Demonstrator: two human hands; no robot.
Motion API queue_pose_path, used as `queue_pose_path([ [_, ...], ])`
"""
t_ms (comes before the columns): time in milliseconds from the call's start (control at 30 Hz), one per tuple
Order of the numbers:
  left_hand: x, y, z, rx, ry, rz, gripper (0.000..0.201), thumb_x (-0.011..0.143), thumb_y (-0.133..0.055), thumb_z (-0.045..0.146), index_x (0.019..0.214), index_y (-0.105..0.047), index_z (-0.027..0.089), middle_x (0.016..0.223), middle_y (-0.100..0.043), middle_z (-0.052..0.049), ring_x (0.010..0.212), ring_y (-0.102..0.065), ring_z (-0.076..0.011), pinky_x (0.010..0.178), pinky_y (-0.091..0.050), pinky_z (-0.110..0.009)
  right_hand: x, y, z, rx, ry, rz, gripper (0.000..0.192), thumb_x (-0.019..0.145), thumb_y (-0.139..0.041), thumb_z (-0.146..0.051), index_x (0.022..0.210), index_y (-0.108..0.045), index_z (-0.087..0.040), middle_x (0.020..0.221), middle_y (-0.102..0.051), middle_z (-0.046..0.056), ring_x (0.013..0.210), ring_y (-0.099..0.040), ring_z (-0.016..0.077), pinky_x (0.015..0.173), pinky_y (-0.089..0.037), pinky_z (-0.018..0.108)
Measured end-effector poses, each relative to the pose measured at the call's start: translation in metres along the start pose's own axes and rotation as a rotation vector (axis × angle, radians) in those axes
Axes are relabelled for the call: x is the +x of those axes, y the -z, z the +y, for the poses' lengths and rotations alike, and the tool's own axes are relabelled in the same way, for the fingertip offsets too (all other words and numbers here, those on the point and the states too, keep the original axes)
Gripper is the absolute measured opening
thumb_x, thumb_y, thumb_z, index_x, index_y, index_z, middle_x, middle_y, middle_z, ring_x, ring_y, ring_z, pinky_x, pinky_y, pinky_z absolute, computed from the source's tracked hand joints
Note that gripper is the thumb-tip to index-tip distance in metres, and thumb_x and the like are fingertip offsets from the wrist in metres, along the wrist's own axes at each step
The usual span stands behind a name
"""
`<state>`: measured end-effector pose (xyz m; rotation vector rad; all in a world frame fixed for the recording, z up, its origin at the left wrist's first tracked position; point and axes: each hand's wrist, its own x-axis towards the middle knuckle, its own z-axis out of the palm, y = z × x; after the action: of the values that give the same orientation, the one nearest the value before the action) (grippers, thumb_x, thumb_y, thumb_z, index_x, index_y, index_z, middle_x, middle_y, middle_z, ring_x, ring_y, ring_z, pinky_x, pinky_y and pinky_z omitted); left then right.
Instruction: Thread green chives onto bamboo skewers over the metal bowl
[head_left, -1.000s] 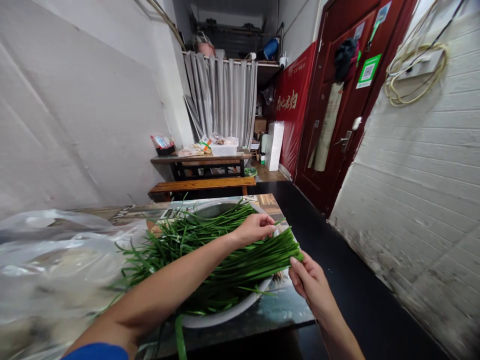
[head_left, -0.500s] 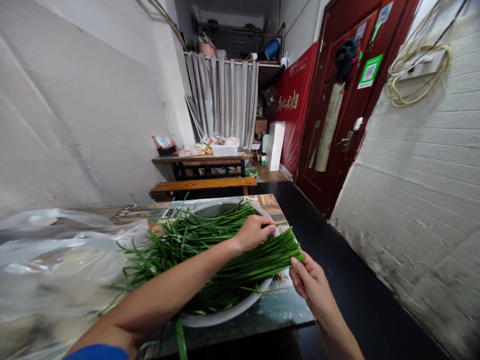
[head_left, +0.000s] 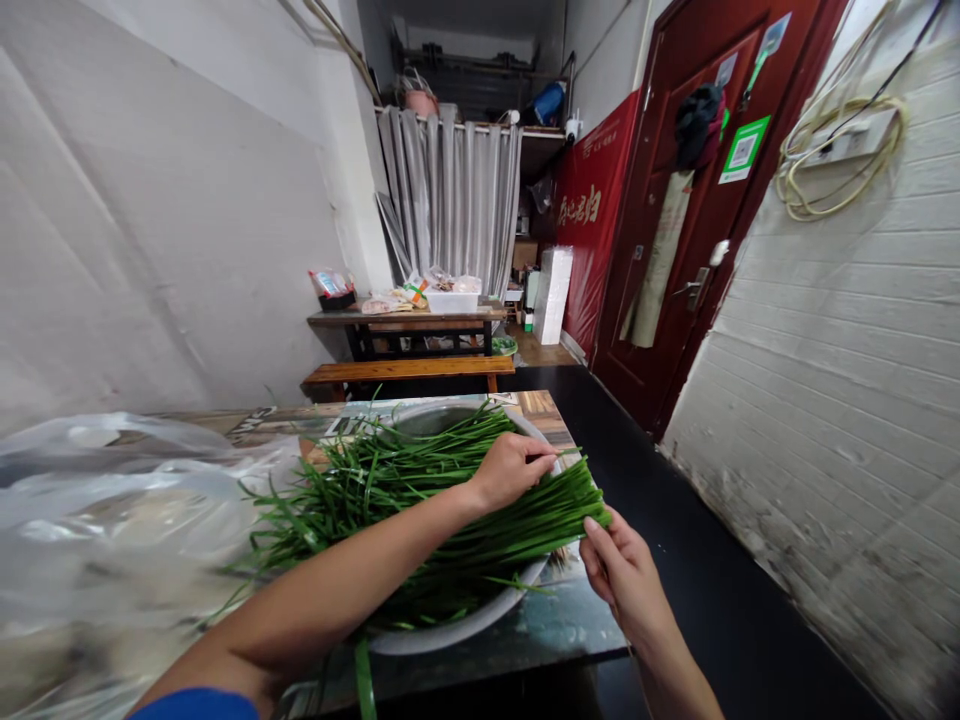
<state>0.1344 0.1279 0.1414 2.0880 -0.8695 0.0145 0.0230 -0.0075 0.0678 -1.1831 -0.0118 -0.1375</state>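
Note:
Long green garlic chives (head_left: pixel 450 545) fill a wide metal basin (head_left: pixel 480 622) and spill over its left side. My left hand (head_left: pixel 514 470) reaches across the basin, its thumb and fingertips pinched on a thin chive stalk near the right rim. At the cut ends of the bundle, just past the rim, is my right hand (head_left: pixel 619 565). Its thumb and fingers close on the ends of some stalks. How many stalks it grips is hidden by the fingers.
The basin stands on a patterned table (head_left: pixel 577 610). Clear plastic bags (head_left: pixel 135 530) with pale contents lie at its left. Beyond are a wooden bench (head_left: pixel 409 372) and another table (head_left: pixel 405 318) holding a white tub (head_left: pixel 452 300). A red door (head_left: pixel 705 230) is at right.
Both hands keep nearly the same places and grips. The whole view has shifted slightly, and the chives look almost unchanged.

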Motion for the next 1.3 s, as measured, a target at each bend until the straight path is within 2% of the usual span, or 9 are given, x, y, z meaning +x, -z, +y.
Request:
queue_pose_path([
  [200,-0.007,-0.008,-0.004,-0.011,-0.064,0.047,0.024,0.078,-0.052,0.029,0.091,-0.069,0.017,0.089,-0.069,-0.004,0.077,-0.063,-0.0144,0.073,-0.045,-0.021,0.000,-0.003,0.001,0.001,0.006,0.018,0.026,0.079,-0.056,-0.043,0.086,-0.049,-0.018,0.043,-0.034,-0.011,0.032,-0.014,0.0022,0.029,-0.012,0.013],
  [333,-0.018,-0.014,-0.005,0.060,-0.133,-0.028,0.026,0.082,-0.047,0.026,0.095,-0.068,0.020,0.094,-0.068,-0.003,0.084,-0.062,-0.0141,0.078,-0.043,-0.021,0.000,-0.002,0.005,-0.005,-0.014,0.028,0.028,0.079,-0.056,-0.044,0.087,-0.049,-0.018,0.044,-0.037,-0.011,0.031,-0.015,0.0021,0.029,-0.012,0.013],
  [433,-0.016,-0.004,-0.011,0.028,-0.063,-0.130,0.030,0.082,-0.046,0.028,0.103,-0.064,0.019,0.100,-0.066,-0.003,0.088,-0.061,-0.0146,0.079,-0.044,-0.021,-0.002,0.000,0.007,-0.015,-0.018,0.034,0.026,0.079,-0.056,-0.042,0.087,-0.050,-0.018,0.044,-0.036,-0.010,0.033,-0.015,0.0024,0.030,-0.012,0.013],
  [500,-0.007,0.011,-0.025,0.058,0.027,-0.122,0.031,0.081,-0.047,0.030,0.103,-0.065,0.017,0.097,-0.067,-0.003,0.084,-0.062,-0.0151,0.075,-0.045,-0.022,-0.004,0.001,0.008,-0.025,-0.011,0.032,0.024,0.080,-0.055,-0.041,0.086,-0.050,-0.018,0.044,-0.034,-0.011,0.034,-0.014,0.0028,0.030,-0.012,0.013],
  [633,0.016,0.041,-0.067,0.394,0.125,0.067,0.023,0.076,-0.051,0.024,0.087,-0.070,0.015,0.087,-0.069,-0.005,0.080,-0.061,-0.0172,0.074,-0.044,-0.024,-0.005,0.002,0.008,-0.031,-0.015,0.043,0.025,0.079,-0.056,-0.043,0.082,-0.050,-0.019,0.044,-0.033,-0.010,0.033,-0.014,0.0031,0.030,-0.012,0.014],
  [733,0.027,0.045,-0.097,0.569,0.126,0.012,0.019,0.072,-0.057,0.022,0.086,-0.070,0.018,0.086,-0.068,-0.004,0.079,-0.060,-0.0169,0.072,-0.043,-0.024,-0.004,0.002,0.008,-0.026,-0.038,0.050,0.025,0.078,-0.057,-0.043,0.083,-0.050,-0.020,0.044,-0.034,-0.010,0.034,-0.016,0.0030,0.031,-0.012,0.014],
  [833,0.033,0.037,-0.112,0.609,0.118,-0.032,0.017,0.072,-0.058,0.022,0.084,-0.070,0.020,0.084,-0.067,-0.003,0.078,-0.059,-0.0160,0.071,-0.042,-0.022,-0.003,0.003,0.008,-0.034,-0.051,0.052,0.024,0.079,-0.057,-0.042,0.083,-0.050,-0.020,0.045,-0.033,-0.010,0.034,-0.016,0.0031,0.031,-0.012,0.014],
  [1133,0.035,0.029,-0.114,0.722,0.046,-0.087,0.015,0.072,-0.058,0.022,0.082,-0.069,0.020,0.085,-0.065,-0.008,0.088,-0.056,-0.0204,0.077,-0.040,-0.027,-0.002,0.003,0.008,-0.054,-0.035,0.033,0.021,0.082,-0.054,-0.040,0.081,-0.049,-0.019,0.046,-0.033,-0.009,0.036,-0.016,0.0029,0.031,-0.012,0.013],
  [1300,0.033,0.028,-0.114,0.778,0.044,-0.118,0.013,0.073,-0.058,0.026,0.076,-0.068,0.018,0.080,-0.064,-0.008,0.083,-0.058,-0.0192,0.075,-0.041,-0.026,-0.002,0.004,0.008,-0.062,-0.034,0.023,0.020,0.083,-0.053,-0.039,0.083,-0.049,-0.019,0.046,-0.033,-0.010,0.035,-0.015,0.0022,0.031,-0.011,0.014],
])
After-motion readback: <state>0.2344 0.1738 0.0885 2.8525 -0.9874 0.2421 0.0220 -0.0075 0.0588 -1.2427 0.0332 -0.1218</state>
